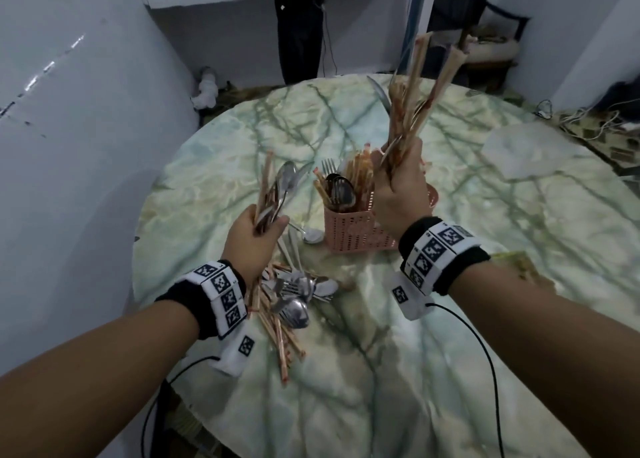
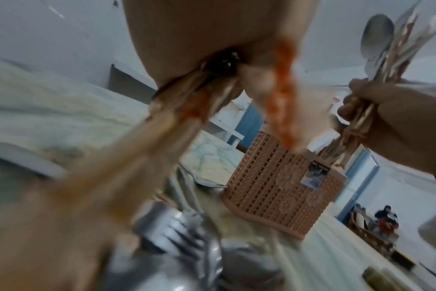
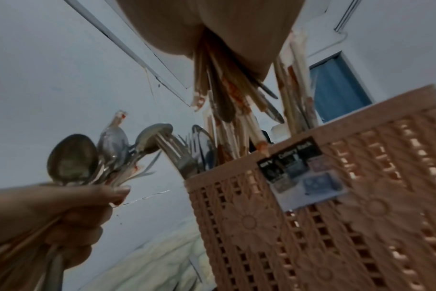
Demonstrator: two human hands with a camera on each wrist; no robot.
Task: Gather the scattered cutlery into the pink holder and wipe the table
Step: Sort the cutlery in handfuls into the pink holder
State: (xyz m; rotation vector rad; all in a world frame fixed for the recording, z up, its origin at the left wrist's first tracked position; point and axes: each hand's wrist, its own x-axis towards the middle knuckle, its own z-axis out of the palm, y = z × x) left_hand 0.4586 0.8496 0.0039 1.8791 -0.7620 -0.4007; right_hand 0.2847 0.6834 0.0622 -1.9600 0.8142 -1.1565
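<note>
Gripping a bundle of chopsticks and spoons upright in my left hand (image 1: 250, 239) and a taller bundle of chopsticks (image 1: 412, 104) in my right hand (image 1: 398, 194), fingers curled tight round both, I hold them vertical, I judge, so each can drop straight down into the pink holder (image 1: 356, 230), which stands mid-counter just beyond my wrists. It is already crowded with forks, spoons and chopsticks, which may block entry, while a loose pile of cutlery (image 1: 294, 298) lies on the near counter (image 1: 450, 371) under my left wrist, and a pale cloth (image 1: 519, 149) waits far right.
</note>
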